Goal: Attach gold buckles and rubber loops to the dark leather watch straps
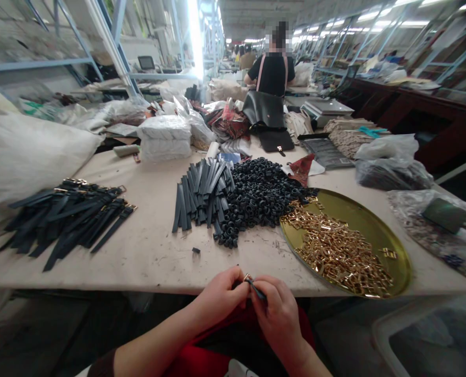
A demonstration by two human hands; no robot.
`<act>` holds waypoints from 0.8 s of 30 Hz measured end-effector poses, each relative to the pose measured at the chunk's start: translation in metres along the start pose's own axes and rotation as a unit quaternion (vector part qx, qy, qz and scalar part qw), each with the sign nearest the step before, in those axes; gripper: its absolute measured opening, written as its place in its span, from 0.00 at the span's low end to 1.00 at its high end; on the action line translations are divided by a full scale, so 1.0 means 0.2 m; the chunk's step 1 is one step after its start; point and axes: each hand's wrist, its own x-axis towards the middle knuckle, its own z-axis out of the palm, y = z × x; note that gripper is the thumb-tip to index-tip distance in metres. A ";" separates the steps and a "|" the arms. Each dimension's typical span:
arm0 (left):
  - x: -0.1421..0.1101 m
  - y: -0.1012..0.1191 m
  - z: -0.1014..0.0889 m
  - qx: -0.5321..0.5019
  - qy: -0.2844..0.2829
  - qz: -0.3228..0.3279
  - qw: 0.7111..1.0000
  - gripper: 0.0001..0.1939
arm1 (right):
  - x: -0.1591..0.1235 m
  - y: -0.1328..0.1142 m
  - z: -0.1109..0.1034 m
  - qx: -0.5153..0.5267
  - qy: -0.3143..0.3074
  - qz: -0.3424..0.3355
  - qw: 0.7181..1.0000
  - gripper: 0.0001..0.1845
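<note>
Close together at the table's front edge, my left hand [225,289] and my right hand [277,301] are both closed in a pinch. Between them shows a small gold buckle [247,278], held by my left fingers. A short dark strap [257,291] runs from it into my right fingers. Ahead lie a pile of flat dark straps [201,188] and a heap of small black loops [262,191]. Many gold buckles [343,251] fill part of a round gold tray [401,262] on the right. One black loop [196,251] lies alone in front of the heap.
Straps with buckles fitted [71,214] are piled at the left beside a large white sack [24,152]. Wrapped white packs [165,137], a black bag [266,115] and stacked beige pieces [346,136] stand farther back. Plastic bags [394,162] line the right. Another person [272,73] is beyond the table.
</note>
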 end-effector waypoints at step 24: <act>-0.02 -0.17 -0.27 0.049 0.112 -0.010 0.992 0.12 | 0.49 0.11 0.26 -0.037 -0.095 0.065 0.993 0.10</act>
